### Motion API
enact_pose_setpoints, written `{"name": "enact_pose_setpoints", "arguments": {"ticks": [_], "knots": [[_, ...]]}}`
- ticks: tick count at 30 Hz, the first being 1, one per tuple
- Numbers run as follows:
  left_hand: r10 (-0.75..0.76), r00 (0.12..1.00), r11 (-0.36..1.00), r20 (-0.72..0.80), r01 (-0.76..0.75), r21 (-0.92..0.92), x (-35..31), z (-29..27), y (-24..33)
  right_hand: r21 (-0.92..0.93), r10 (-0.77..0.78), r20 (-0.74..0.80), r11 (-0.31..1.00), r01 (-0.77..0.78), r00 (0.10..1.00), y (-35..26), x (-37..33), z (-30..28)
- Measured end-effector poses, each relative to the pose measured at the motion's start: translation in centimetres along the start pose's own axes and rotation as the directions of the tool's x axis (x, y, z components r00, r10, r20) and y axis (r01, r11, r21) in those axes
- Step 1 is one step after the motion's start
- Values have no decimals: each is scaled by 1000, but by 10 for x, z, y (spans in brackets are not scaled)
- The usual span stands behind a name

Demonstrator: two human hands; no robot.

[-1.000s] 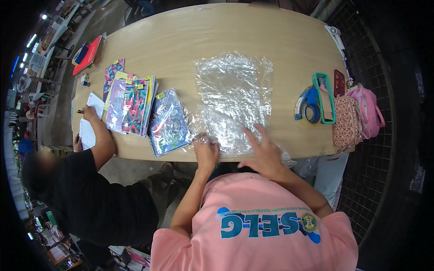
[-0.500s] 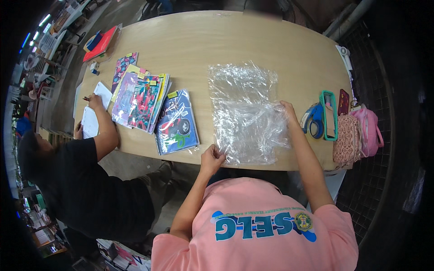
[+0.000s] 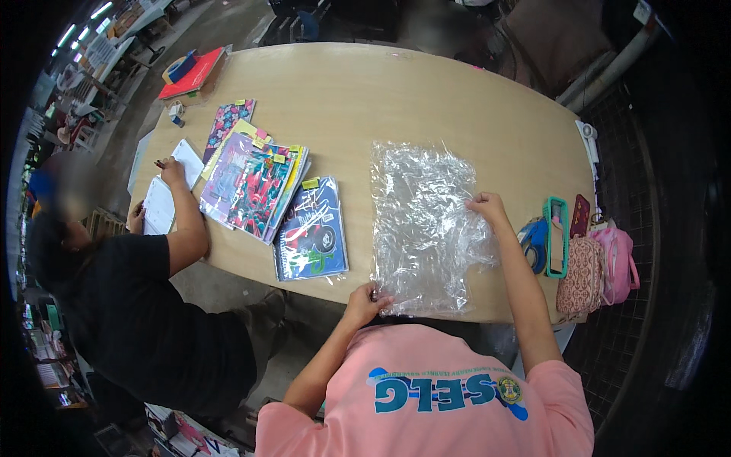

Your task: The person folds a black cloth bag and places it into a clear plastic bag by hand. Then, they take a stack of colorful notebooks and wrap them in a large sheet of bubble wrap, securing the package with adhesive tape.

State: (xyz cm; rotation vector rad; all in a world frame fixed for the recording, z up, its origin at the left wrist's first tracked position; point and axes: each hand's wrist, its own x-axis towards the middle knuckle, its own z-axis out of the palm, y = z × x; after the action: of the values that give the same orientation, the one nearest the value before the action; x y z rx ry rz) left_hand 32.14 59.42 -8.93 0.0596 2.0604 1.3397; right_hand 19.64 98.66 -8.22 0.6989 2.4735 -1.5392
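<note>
A crinkled sheet of clear plastic [image 3: 422,228] lies on the table in front of me. My left hand [image 3: 367,306] pinches its near left corner at the table edge. Farther out, my right hand [image 3: 489,210] has thumb and fingers closed on the bunched right side of the plastic. Left of the sheet lies a spiral notebook [image 3: 311,240] with a dark blue printed cover in clear plastic and a yellow tab. Glare on the sheet hides how many layers it has.
A fan of notebooks [image 3: 255,186] lies farther left. Beside it a person in black [image 3: 152,305] writes in an open notebook [image 3: 160,204]. At right are a blue tape dispenser [image 3: 533,245], green basket [image 3: 557,236], patterned pouch [image 3: 580,274] and pink bag [image 3: 618,259]. A red folder [image 3: 194,75] sits far left.
The view has shifted, so the table appears lower. The plastic's folded upper layer has spread out over the sheet. My right hand has moved slightly left; both hands keep hold of the plastic.
</note>
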Motion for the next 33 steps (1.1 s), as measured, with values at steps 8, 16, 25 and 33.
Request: {"name": "enact_pose_setpoints", "arguments": {"ticks": [8, 16, 25, 33], "knots": [[573, 723, 755, -387, -281, 593, -16, -2, 35, -210, -201, -234, 966, 153, 951, -19, 5, 18], [74, 950, 992, -304, -40, 116, -15, -5, 28, -611, 128, 296, 787, 85, 947, 2, -120, -28], [139, 954, 963, -267, -67, 260, -13, 6, 35, -359, -27, 1, 933, 26, 1000, 22, -191, 27], [211, 959, 901, -192, -115, 418, 2, 23, 28, -365, 68, 84, 930, -33, 994, 42, -177, 26]]}}
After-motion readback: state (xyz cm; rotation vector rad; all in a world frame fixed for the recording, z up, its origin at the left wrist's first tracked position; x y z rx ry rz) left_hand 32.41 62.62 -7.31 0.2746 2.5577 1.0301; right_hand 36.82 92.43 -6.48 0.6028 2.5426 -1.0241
